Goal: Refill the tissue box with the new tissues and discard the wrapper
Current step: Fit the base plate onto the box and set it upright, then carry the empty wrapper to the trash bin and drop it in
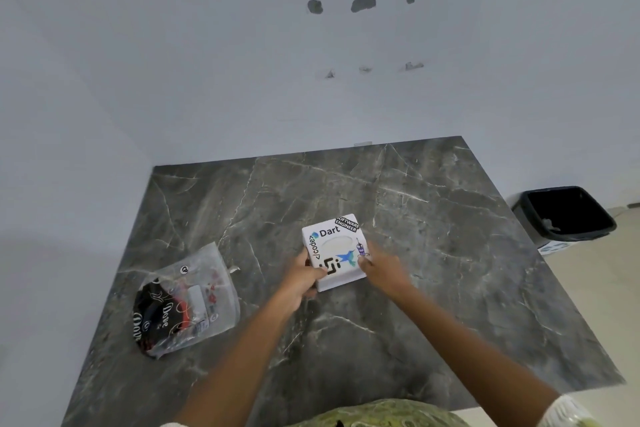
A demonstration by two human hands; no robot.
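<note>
A white square tissue box point(333, 251) covered in stickers sits near the middle of the dark marble table point(433, 218). Its oval top opening shows white tissue inside. My left hand point(300, 279) grips the box's near left corner, thumb on the lid. My right hand point(379, 265) holds the box's right side, fingertips on the lid edge. A clear plastic wrapper point(185, 305) with black and red print lies flat and crumpled on the table to the left, apart from both hands.
A black-lined waste bin point(562, 215) stands on the floor beyond the table's right edge. A white wall runs along the table's far and left sides. Bare marble surrounds the box.
</note>
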